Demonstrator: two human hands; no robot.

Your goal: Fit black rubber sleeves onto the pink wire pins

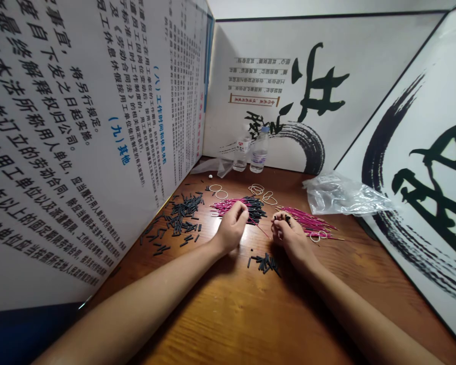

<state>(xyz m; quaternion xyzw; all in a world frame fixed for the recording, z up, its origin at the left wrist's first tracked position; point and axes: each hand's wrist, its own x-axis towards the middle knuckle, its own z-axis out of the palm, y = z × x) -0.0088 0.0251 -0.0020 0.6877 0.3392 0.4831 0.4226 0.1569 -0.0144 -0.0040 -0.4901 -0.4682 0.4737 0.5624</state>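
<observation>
Both hands rested on the counter (228, 314): the left hand (232, 226) curled shut around a pink wire (259, 229), the right hand (289, 234) pinching a black sleeve (287, 219). Steady alignment would likely matter most.

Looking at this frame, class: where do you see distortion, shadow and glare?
Head view: wide-angle bending splays the panels outward; soft shadows lie beside both forearms on the table; glare whitens the plastic bag; the small black tubes near the right hand look slightly soft.
</observation>
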